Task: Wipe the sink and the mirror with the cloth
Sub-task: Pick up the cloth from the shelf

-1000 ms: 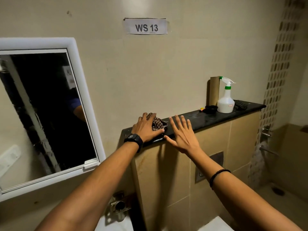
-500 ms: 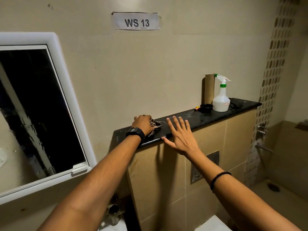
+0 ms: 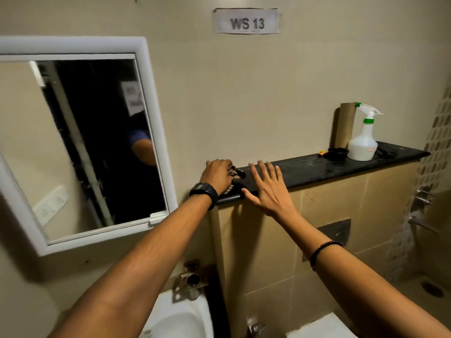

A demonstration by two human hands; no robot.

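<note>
A checked cloth (image 3: 234, 172) lies bunched at the left end of the black ledge (image 3: 307, 167), mostly hidden under my left hand (image 3: 218, 176), whose fingers are curled around it. My right hand (image 3: 268, 186) is spread flat with fingers apart, resting at the ledge's front edge just right of the cloth, holding nothing. The white-framed mirror (image 3: 80, 142) hangs on the wall to the left. The white sink (image 3: 180, 315) shows at the bottom, with its tap (image 3: 191, 280) on the wall above it.
At the ledge's right end stand a white spray bottle (image 3: 361, 142), a cardboard tube (image 3: 344, 125), a small black bowl (image 3: 338, 153) and a dark comb-like item (image 3: 386, 150). A flush plate (image 3: 334, 234) sits below. A white toilet tank lid (image 3: 319, 328) is bottom right.
My left hand has closed over the cloth, from lying flat on it to gripping it. My right hand stays spread at the ledge edge. The view has swung back toward the mirror and sink.
</note>
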